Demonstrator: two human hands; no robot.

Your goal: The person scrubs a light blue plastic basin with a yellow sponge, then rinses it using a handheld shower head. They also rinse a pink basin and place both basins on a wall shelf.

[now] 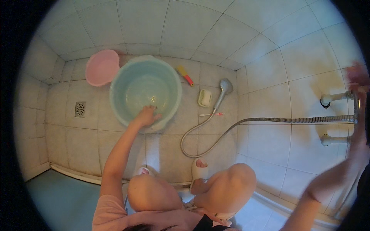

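Observation:
My left hand (147, 116) reaches over the near side of a large pale green plastic basin (175, 95), fingers apart and nothing visible in them. Whether the palm touches the rim cannot be told. A small bright reflection shows on the basin's bottom, just beyond the fingertips. At the far right edge, my right hand (358, 75) is blurred and partly cut off beside the metal shower mixer tap (357, 108) on the wall. Its fingers are too unclear to show a grip. From the tap a metal shower hose (292, 119) runs to a handheld shower head (226, 86) lying on the floor.
A pink plastic basin (101, 68) leans near the green one. Right of the basin lie a yellow-and-red brush (185, 75), a soap bar (206, 98) in its dish (200, 100) and a toothbrush (211, 114). A floor drain (80, 109) sits left. Tiled walls enclose the floor.

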